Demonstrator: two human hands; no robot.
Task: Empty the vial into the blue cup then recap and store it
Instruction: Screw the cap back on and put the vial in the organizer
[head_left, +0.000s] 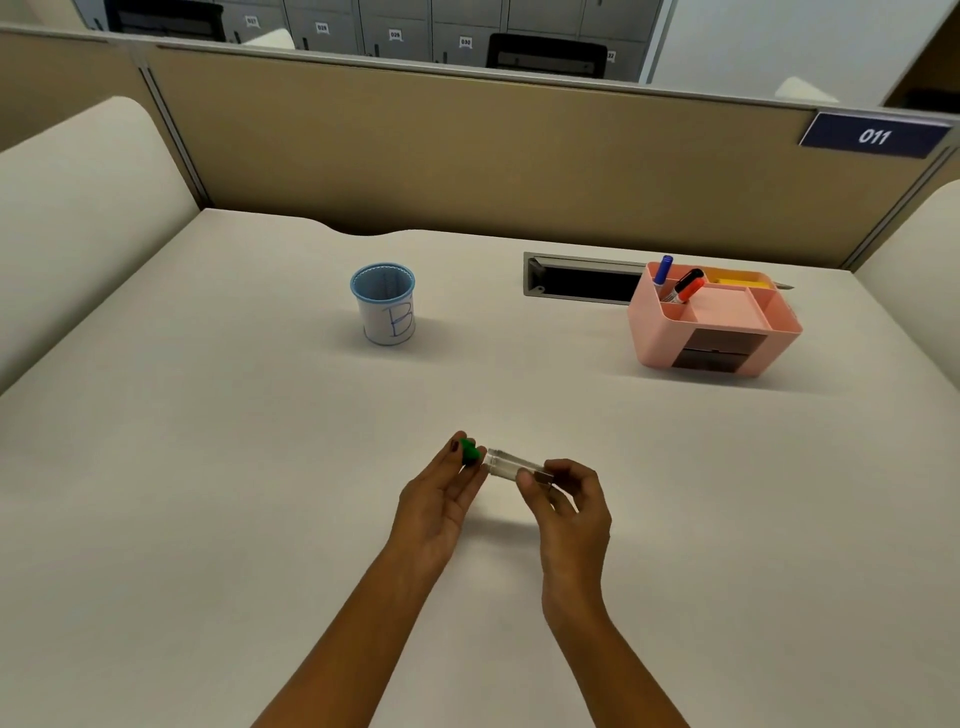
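My right hand (569, 506) pinches the base end of a clear vial (506, 463), which lies nearly level above the desk with its open mouth pointing left. My left hand (441, 493) holds a green cap (470, 452) between thumb and fingertips, right beside the vial's mouth, a small gap apart. Something dark shows inside the vial near my right fingers. The blue cup (384, 304), with a white label marked "B", stands upright further back, left of centre.
A pink desk organiser (714, 325) with markers and two drawers stands at the back right. Behind it is a recessed cable slot (582, 280) in the desk. A tan partition wall (467, 156) closes the far edge.
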